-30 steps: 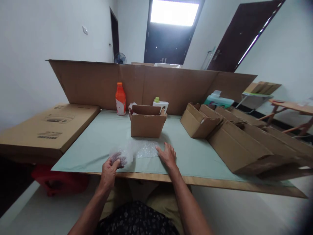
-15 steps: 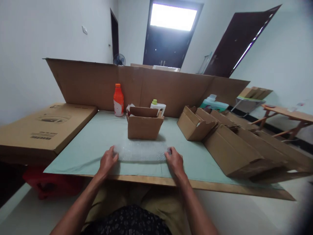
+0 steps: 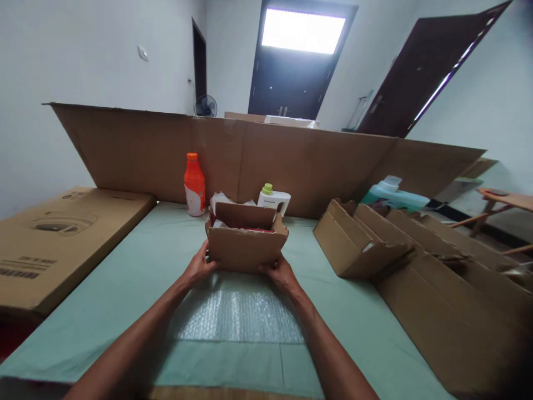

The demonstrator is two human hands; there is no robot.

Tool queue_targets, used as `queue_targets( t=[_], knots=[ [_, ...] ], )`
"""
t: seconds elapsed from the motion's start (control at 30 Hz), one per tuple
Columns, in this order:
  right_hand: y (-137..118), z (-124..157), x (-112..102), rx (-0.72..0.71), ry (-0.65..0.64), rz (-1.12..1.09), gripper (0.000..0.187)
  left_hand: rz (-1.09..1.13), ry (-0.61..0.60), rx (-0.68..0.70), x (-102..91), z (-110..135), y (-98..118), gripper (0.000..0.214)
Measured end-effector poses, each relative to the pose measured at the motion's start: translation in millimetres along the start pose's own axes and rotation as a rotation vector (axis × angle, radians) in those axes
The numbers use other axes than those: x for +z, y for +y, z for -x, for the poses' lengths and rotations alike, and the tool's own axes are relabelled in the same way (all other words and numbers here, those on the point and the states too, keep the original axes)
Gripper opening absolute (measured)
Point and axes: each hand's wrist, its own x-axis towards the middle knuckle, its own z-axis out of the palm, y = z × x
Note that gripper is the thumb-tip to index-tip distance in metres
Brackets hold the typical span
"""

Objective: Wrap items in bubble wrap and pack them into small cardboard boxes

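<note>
A small open cardboard box point(image 3: 245, 248) stands at the middle of the table, with something white and something red partly visible inside. Gripping its lower left corner is my left hand point(image 3: 200, 268), thumb on the front face. My right hand point(image 3: 282, 274) holds the lower right corner the same way. Flat on the cloth between my forearms and in front of the box lies a sheet of bubble wrap point(image 3: 239, 316). Behind the box stand an orange bottle point(image 3: 194, 186) and a white bottle with a green cap point(image 3: 273, 200).
A pale green cloth point(image 3: 141, 289) covers the table. Several open cardboard boxes point(image 3: 437, 300) line the right side, a teal bottle point(image 3: 393, 195) behind them. To the left lies a large flat carton point(image 3: 70, 239). An upright cardboard panel point(image 3: 312, 161) closes off the back.
Both hands have let go of the bubble wrap, reached forward and taken hold of the small box by its lower corners. The bubble wrap now lies flat, and the camera view has moved closer.
</note>
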Motion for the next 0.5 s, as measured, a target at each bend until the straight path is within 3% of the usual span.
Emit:
queue_targets(
  t=[0.27,0.5],
  knots=[
    [24.8,0.3,-1.2,0.102,-0.007,-0.080,0.053,-0.017,0.077,-0.057,9.9,3.0,-24.6,0.032],
    [19.1,-28.5,-4.4,0.144,-0.031,-0.016,0.056,-0.051,0.045,-0.042,13.6,-22.8,-14.5,0.064]
  ],
)
